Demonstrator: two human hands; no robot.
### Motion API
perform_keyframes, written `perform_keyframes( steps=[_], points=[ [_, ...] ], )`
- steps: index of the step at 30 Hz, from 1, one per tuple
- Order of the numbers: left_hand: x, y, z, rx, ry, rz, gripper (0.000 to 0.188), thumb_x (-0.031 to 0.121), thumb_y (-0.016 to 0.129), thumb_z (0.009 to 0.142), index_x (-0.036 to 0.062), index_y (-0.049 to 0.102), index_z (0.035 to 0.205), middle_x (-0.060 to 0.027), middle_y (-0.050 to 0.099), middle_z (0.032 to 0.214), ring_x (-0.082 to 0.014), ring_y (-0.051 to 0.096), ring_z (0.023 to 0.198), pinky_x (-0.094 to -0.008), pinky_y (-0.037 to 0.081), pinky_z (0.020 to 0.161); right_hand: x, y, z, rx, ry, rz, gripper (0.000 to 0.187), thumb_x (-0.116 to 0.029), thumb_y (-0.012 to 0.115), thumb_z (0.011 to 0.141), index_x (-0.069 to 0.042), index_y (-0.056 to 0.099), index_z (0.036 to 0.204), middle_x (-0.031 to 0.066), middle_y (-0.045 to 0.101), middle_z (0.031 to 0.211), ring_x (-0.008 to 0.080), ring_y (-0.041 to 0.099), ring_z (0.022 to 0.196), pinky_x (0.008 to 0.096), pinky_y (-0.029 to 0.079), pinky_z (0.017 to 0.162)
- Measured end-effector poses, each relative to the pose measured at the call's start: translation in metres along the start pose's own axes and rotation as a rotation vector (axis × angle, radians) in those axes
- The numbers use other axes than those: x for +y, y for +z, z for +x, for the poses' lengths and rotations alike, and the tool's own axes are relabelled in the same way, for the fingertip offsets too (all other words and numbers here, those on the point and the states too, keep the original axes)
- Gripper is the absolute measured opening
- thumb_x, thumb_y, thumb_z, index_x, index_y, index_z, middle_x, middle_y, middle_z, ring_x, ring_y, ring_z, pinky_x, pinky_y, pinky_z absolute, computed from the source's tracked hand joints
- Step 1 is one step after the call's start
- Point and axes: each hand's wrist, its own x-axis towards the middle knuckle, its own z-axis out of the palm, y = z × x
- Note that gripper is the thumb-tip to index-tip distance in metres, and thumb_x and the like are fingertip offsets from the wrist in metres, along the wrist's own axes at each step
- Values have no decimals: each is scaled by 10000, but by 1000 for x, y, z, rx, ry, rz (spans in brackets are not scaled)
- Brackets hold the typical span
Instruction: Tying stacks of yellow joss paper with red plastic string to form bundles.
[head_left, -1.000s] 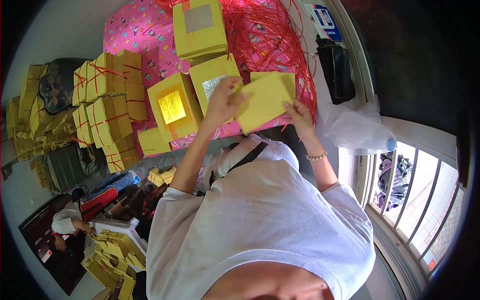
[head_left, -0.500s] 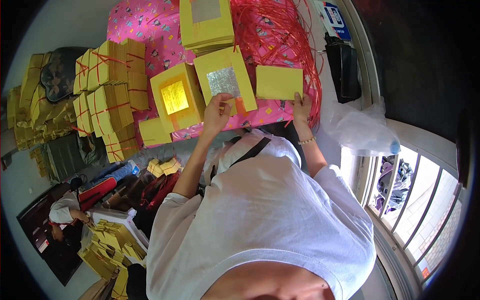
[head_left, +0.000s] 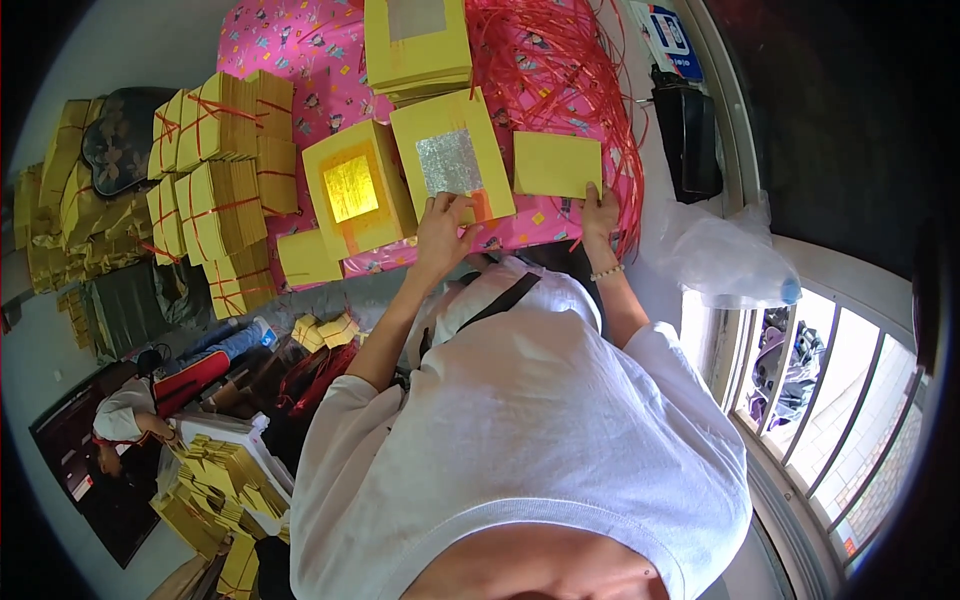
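My left hand (head_left: 443, 235) rests its fingertips on the lower edge of a yellow paper sheet (head_left: 487, 150) with a silver foil square and an orange mark; its thumb stands apart, so the hand looks open. At the right, my right hand (head_left: 599, 213) pinches the lower right corner of a plain yellow paper piece (head_left: 555, 164), thumb on top. Left of the silver-square sheet stands a thick stack of yellow paper (head_left: 352, 225) with a gold foil square on top. Farther back lies another yellow stack (head_left: 417, 62) with a greyish square.
A pink patterned cloth (head_left: 325, 60) covers the table. Red plastic strips (head_left: 545, 65) lie heaped at the back right. Tied yellow bundles (head_left: 222, 205) are piled at left. A clear plastic bag (head_left: 715, 255) hangs near the barred window. Another person (head_left: 125, 412) works at lower left.
My left hand has shifted slightly down and its fingers have spread along the sheet's lower edge. My right hand still holds the plain piece's corner, which moved little.
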Motion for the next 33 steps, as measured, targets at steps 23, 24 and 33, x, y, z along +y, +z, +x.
perform_keyframes(
  steps=[23,24,33],
  points=[
    [-3,5,2,27,6,23,374,115,734,688,99,601,1038,-113,548,1017,-316,521,954,-390,460,813,5,3,4,158,-182,-338,301,-299,647,836,-3,633,884,145,645,799,286,624,672,380,488,627],
    [-4,6,1,29,0,24,374,115,734,688,99,601,1038,-113,548,1017,-316,521,954,-390,460,813,-3,2,0,152,-183,-338,301,-299,647,836,-3,633,884,145,645,799,286,624,672,380,488,627],
    [-15,4,3,81,133,19,284,102,733,670,96,619,931,-65,585,943,-280,540,910,-369,469,785,-33,-5,-18,317,-394,-392,287,-287,632,853,-29,577,964,104,564,872,269,521,912,411,458,724]
  ],
)
